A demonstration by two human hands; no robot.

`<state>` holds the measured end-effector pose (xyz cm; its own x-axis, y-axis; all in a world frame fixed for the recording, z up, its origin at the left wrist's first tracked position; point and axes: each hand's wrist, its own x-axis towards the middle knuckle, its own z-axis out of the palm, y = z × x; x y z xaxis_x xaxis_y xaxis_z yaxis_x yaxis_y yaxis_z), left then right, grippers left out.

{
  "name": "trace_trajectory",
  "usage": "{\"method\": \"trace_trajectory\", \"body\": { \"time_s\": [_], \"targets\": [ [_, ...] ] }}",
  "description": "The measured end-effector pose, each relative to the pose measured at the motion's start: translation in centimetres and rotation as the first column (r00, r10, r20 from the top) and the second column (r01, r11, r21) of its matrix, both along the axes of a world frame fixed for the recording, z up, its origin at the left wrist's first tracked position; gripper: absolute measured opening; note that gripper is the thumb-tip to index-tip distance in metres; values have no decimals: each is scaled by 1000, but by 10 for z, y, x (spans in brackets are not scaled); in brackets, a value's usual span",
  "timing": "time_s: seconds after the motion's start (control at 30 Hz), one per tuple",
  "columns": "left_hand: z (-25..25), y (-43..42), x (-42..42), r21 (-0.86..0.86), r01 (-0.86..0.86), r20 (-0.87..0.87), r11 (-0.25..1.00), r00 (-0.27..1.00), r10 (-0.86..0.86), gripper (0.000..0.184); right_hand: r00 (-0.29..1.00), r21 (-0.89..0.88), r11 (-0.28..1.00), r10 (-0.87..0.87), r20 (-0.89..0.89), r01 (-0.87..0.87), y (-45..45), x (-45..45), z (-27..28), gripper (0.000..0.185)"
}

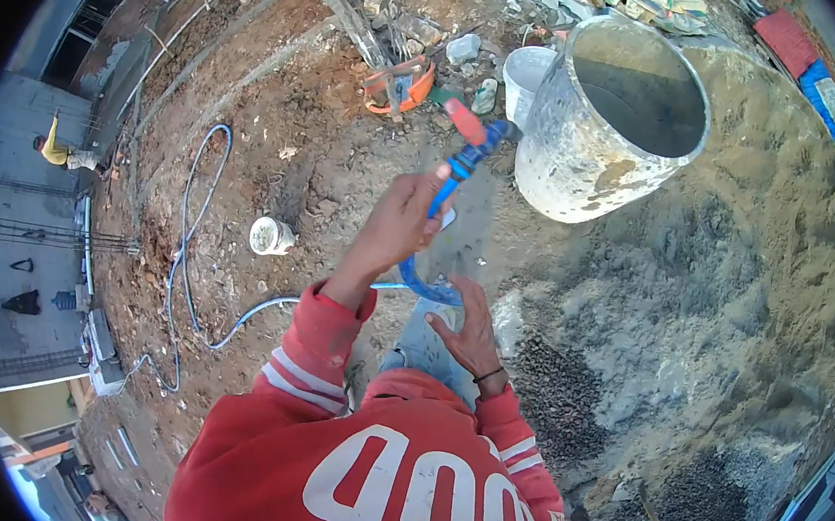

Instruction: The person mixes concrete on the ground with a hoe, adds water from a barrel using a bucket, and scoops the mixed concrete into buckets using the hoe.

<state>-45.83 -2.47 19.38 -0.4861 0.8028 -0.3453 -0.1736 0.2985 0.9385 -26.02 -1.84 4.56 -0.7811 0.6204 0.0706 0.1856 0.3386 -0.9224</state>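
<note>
- Head view: my left hand (393, 220) is clenched around the blue hose (420, 283), just behind its fitting (472, 155) with a red handle (464, 121).
- My right hand (473, 338) has thumb and fingers spread at the hose's bend; I cannot tell whether they touch.
- The fitting is near the large barrel (572, 165).

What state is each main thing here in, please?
Left hand: closed around the blue flexible hose.
Right hand: open, at the hose's curve.
Blue flexible hose: curved by the hands, looped on brown ground.
Blue fitting with red handle: open or shut, I cannot tell.
Large white round drum: uncovered, partly filled with grey material.
</note>
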Motion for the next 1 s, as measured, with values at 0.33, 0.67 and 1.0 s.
{"method": "trace_trajectory", "body": {
  "time_s": [0.33,0.67,1.0],
  "targets": [
    [6,-143,-398,-209,-656,-337,726,745,576,52,889,-511,772,-147,435,378,45,-91,-222,21],
    [-170,-45,-521,-540,-367,-164,758,929,333,50,783,-709,408,-24,621,575,70,-340,-350,44],
    [-149,-92,-490,-524,-360,83,772,880,467,50,837,-824,253,81,541,507,95,-384,-402,20]
  ]
}}
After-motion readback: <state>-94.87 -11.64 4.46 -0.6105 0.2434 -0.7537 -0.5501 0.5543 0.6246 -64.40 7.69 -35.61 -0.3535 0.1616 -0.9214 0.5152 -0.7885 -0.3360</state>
